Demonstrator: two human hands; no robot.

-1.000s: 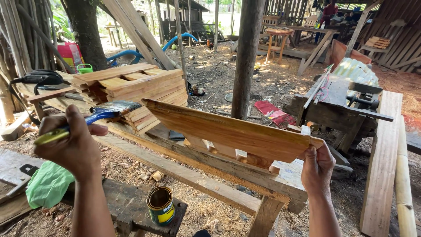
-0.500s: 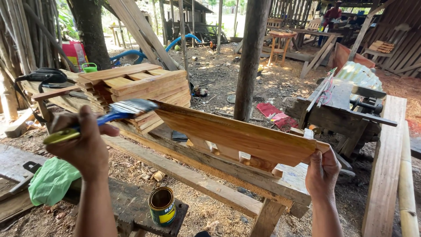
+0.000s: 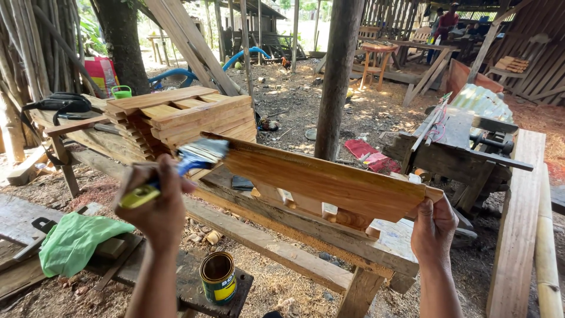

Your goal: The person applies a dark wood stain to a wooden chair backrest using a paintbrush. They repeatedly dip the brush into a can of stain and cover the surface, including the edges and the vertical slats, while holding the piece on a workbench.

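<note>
My left hand (image 3: 156, 209) grips a paintbrush (image 3: 176, 171) with a blue and yellow handle; its bristles touch the left end of a wet, glossy brown wooden plank (image 3: 329, 179). My right hand (image 3: 432, 227) holds the plank's right end, keeping it tilted on edge above a rough wooden workbench (image 3: 282, 244). An open tin can (image 3: 218, 277) of finish stands below on a dark board, between my arms.
A stack of cut planks (image 3: 176, 115) sits behind the brush. A green cloth (image 3: 73, 241) lies at lower left. A wooden post (image 3: 335, 76) rises behind the plank, a saw table (image 3: 465, 132) at right, long boards (image 3: 518, 224) at far right. People stand far back.
The brush has moved right and down until its bristles meet the plank's left end. My right hand keeps its hold on the right end.
</note>
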